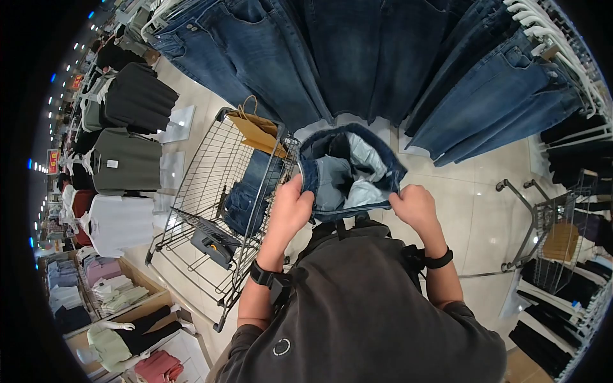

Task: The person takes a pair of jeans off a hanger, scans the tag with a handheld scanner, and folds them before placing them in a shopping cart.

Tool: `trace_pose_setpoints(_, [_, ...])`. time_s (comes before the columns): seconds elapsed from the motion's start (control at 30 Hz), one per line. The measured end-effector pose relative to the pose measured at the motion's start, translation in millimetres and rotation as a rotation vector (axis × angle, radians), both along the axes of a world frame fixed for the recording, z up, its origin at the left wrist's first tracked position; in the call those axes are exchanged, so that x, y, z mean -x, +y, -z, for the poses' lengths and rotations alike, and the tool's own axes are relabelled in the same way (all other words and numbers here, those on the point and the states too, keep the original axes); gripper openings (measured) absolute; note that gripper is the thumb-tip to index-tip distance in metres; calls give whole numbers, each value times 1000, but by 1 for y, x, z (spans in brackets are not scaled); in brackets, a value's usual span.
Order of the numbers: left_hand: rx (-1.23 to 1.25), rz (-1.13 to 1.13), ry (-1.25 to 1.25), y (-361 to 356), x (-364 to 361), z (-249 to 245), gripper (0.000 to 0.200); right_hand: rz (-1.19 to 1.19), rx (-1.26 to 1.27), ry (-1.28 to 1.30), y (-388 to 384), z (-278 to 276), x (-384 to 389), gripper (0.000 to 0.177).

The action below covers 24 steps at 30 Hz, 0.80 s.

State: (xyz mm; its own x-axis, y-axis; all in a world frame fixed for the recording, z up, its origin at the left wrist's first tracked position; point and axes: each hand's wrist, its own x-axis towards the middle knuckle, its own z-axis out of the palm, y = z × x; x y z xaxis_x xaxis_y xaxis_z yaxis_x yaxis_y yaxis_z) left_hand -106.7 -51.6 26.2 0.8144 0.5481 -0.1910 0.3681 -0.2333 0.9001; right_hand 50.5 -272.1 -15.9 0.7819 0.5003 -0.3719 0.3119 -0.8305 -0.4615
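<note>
A pair of blue jeans [309,175] hangs in front of my body, its waistband spread wide so that the pale pocket linings inside show. My left hand [292,205] is closed on the left side of the waistband. On the opposite side, my right hand [414,205] pinches the waistband's edge. The legs of the jeans are hidden below the waist opening. Just left of my left arm stands a wire shopping cart [203,167] with folded jeans [245,207], a brown paper bag [258,131] and a dark grey bag [214,242] in it.
Several jeans [255,57] hang from a rack ahead, with white hangers [543,22] at the right. Shirts [126,159] hang on the left above folded clothes [112,287]. A mannequin [115,345] lies low at the left of the view. Another cart [554,236] stands to the right.
</note>
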Motion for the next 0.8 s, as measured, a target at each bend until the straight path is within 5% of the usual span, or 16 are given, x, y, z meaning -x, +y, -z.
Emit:
trace_pose_setpoints(0.07, [-164,58,40,-4,-2,-3,24,4,50,-92,-2,-11,3,44])
trace_pose_setpoints(0.13, [-132,73,31,-10,-6,-18,18,-5,-172,-170,-2,-12,-6,40])
trace_pose_setpoints(0.2, [-195,132,63,-10,-7,-19,16,-44,-514,-426,2,6,-17,53])
trace_pose_setpoints(0.27, [-205,159,63,-15,-10,-31,15,-191,-491,-567,15,39,-33,66])
trace_pose_setpoints(0.33, [-233,182,85,-18,-11,-38,14,-281,-445,-430,25,50,-36,73])
trace_pose_setpoints(0.4, [-281,195,129,-16,-9,-41,14,-314,-375,-16,36,58,-34,72])
trace_pose_setpoints(0.57, [-309,154,159,-7,6,-40,16,-190,-536,-6,45,67,-35,37])
trace_pose_setpoints(0.8, [-674,-58,229,24,37,-22,46,67,-792,232,27,-37,-49,22])
